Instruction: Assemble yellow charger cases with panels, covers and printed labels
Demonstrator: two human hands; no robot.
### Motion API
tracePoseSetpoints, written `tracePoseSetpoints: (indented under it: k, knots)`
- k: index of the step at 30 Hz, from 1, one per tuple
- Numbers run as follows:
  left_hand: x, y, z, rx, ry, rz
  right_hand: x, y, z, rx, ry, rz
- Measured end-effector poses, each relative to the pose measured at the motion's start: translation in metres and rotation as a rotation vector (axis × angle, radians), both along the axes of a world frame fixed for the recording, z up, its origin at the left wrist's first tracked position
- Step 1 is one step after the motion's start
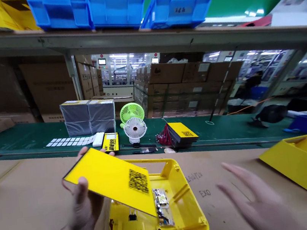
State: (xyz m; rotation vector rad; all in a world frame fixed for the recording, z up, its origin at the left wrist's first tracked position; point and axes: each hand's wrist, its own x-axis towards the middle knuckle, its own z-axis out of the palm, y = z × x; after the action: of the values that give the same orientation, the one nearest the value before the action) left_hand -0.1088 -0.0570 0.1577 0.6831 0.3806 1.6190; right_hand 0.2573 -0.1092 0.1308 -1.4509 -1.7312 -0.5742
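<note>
At the wearer's twelve o'clock, cardboard (25, 203) is bearing a yellow housing (181, 187), at two a yellow shell (299, 166); wrapped blocks (89, 117) are standing on green worktop (33, 133) at eleven.

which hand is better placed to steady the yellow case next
Probably the right hand: it looks empty and open, beside the case, while the left hand is occupied holding the yellow panel.

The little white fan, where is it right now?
In the head view, the white fan stands just above the middle of the picture, in front of the green fan and left of the red wires.
</note>
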Motion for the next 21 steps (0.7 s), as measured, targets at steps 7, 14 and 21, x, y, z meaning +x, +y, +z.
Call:
tracePoseSetpoints:
  k: [7,14,21]
  knots:
    - [0.027,0.016,-0.004,0.014,0.244,-0.203,-0.101,0.033,0.051,-0.161,0.021,0.765]
    - [0.013,0.067,-0.027,-0.007,0.819,-0.008,-0.083,0.094,0.050,-0.490,0.401,0.537]
    - [0.024,0.092,-0.053,0.148,0.845,0.105,-0.097,0.122,0.021,-0.548,0.472,0.583]
